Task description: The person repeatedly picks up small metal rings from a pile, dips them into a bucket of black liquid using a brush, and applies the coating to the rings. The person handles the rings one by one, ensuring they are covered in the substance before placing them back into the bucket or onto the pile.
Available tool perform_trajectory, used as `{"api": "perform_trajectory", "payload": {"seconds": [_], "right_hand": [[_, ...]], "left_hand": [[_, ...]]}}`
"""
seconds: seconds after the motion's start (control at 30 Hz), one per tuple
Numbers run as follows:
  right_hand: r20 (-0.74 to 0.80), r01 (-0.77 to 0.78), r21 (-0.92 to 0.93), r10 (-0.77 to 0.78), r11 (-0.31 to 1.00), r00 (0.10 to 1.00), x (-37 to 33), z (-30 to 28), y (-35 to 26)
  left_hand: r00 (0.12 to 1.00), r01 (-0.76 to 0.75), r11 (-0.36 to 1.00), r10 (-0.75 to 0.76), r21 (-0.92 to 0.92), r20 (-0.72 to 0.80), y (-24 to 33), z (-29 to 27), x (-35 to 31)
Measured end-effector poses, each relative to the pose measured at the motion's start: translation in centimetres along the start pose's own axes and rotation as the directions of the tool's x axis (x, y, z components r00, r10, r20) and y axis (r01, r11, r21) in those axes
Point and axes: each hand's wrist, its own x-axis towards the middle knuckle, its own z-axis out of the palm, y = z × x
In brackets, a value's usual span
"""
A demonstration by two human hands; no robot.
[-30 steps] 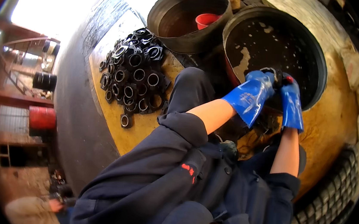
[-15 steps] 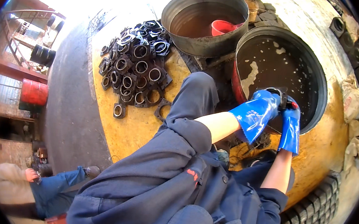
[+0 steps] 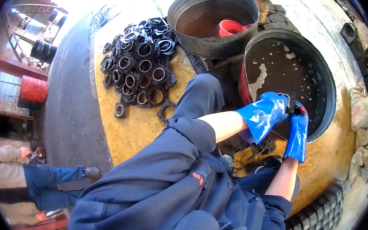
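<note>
Reaching forward over the rim of the dark tub (image 3: 328, 84), both blue-gloved hands are meeting on a small dark part (image 3: 292, 106) with a red spot. The left hand (image 3: 263, 114) is coming in from the bare forearm, wrist bent, fingers (image 3: 278, 102) curling closed around the part. The right hand (image 3: 297, 132) is rising nearly upright from below, its fingers closing on the same part from the other side. Foamy dark liquid is lying just beyond the fingers. Farther off, left of the fingers, a heap of black metal housings (image 3: 142, 66) is sitting on the yellow floor (image 3: 138, 132).
</note>
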Motion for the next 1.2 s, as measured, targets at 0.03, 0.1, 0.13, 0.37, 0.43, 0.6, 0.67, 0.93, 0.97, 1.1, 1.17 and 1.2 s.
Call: {"api": "perform_trajectory", "payload": {"seconds": [0.03, 0.1, 0.13, 0.37, 0.43, 0.6, 0.67, 0.93, 0.97, 1.1, 1.17, 1.2], "right_hand": [[-0.004, 0.006, 0.035, -0.006, 0.999, 1.000, 0.2, 0.3, -0.2], [-0.023, -0.010, 0.210, 0.016, 0.978, 1.000, 0.4, 1.3, -1.5], [-0.049, -0.049, 0.371, 0.072, 0.927, 0.996, 0.1, 1.4, -1.2], [-0.112, -0.122, 0.269, 0.157, 0.955, 0.981, -0.7, 1.8, -1.5], [-0.127, -0.107, 0.285, 0.148, 0.953, 0.981, -0.6, 1.6, 1.3], [-0.117, -0.072, 0.277, 0.108, 0.958, 0.987, -0.4, 3.2, 1.6], [-0.109, -0.075, 0.237, 0.103, 0.969, 0.989, -0.9, 3.7, -0.1], [-0.069, -0.025, 0.167, 0.036, 0.986, 0.997, -1.6, 3.4, -2.4], [-0.075, -0.036, 0.191, 0.051, 0.981, 0.996, -1.5, 3.5, -2.7], [-0.055, -0.135, 0.340, 0.163, 0.931, 0.985, -0.8, 2.9, -2.2], [-0.051, -0.225, 0.419, 0.270, 0.880, 0.961, -0.6, 1.0, -0.1], [-0.042, -0.310, 0.469, 0.371, 0.827, 0.928, -0.7, -0.4, 1.2]], "left_hand": [[0.996, -0.053, 0.996, 0.047, -0.067, -0.078, -0.7, -0.1, -0.2], [0.967, -0.168, 0.967, 0.124, -0.192, -0.221, -2.9, -1.1, -0.4], [0.998, -0.012, 0.963, -0.005, -0.270, -0.065, -3.1, -2.7, 0.2], [0.920, -0.233, 0.665, -0.087, -0.709, -0.383, -10.6, -11.5, -4.5], [0.845, -0.308, 0.679, -0.126, -0.666, -0.520, -14.9, -15.2, -7.0], [0.559, -0.231, 0.802, -0.354, -0.550, -0.750, -30.0, -23.3, -14.1], [0.428, -0.121, 0.839, -0.438, -0.530, -0.790, -35.8, -25.7, -17.6], [0.287, 0.097, 0.840, -0.538, -0.534, -0.793, -44.0, -25.1, -23.6], [0.332, 0.049, 0.856, -0.500, -0.514, -0.800, -42.7, -23.9, -23.3], [0.616, -0.279, 0.875, -0.152, -0.395, -0.773, -34.5, -20.2, -17.3], [0.746, -0.422, 0.824, 0.078, -0.378, -0.662, -27.5, -17.5, -11.1], [0.787, -0.449, 0.814, 0.166, -0.368, -0.594, -23.1, -15.9, -8.0]]}}
